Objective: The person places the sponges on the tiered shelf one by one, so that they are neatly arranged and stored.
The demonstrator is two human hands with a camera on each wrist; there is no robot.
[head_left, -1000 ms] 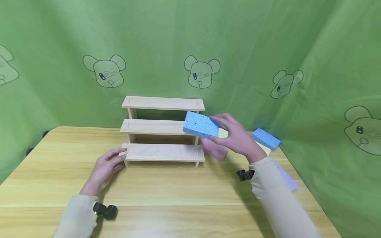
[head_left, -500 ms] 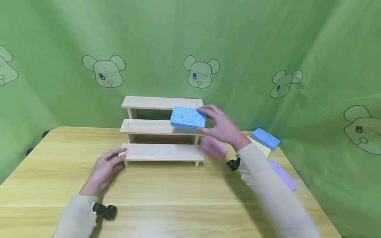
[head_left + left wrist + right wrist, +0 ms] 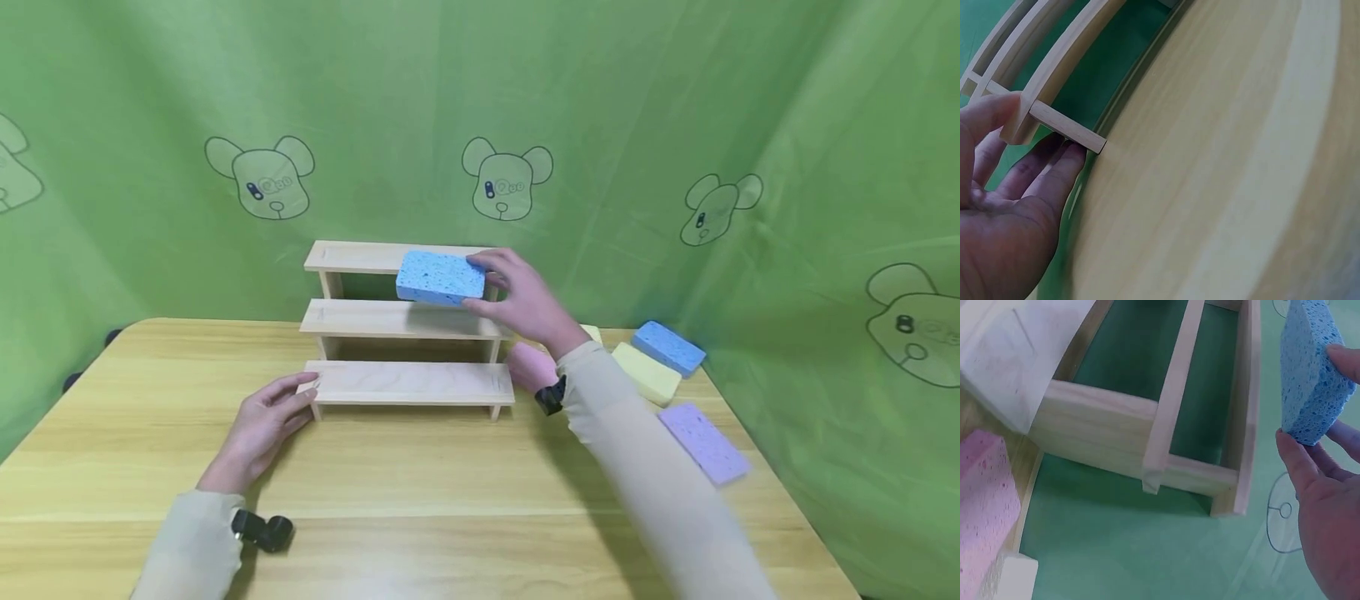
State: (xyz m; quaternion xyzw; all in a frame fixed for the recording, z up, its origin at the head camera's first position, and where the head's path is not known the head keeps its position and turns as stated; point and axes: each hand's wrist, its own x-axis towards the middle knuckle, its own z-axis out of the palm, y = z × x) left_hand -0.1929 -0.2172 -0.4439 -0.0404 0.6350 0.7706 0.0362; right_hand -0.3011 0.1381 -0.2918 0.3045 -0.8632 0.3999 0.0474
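Note:
A blue sponge (image 3: 440, 277) is pinched at its right end by my right hand (image 3: 525, 296), thumb on the near side and fingers on the far side. It hangs in the air in front of the upper tiers of a three-tier wooden display shelf (image 3: 408, 383). The right wrist view shows the same sponge (image 3: 1313, 369) apart from the wood. My left hand (image 3: 258, 429) holds the left end of the lowest tier. In the left wrist view, its thumb lies on the board and its fingertips (image 3: 1075, 153) touch the side leg (image 3: 1067, 127).
Right of the shelf lies a pink sponge (image 3: 531, 367), partly behind my right wrist. Farther right are a yellow sponge (image 3: 647, 374), another blue sponge (image 3: 668, 348) and a purple sponge (image 3: 703, 443) near the table edge. A green curtain (image 3: 390, 100) hangs behind.
My right hand has carried the blue sponge leftward and upward, from beside the middle tier to in front of the upper tiers. The left hand keeps its place on the shelf.

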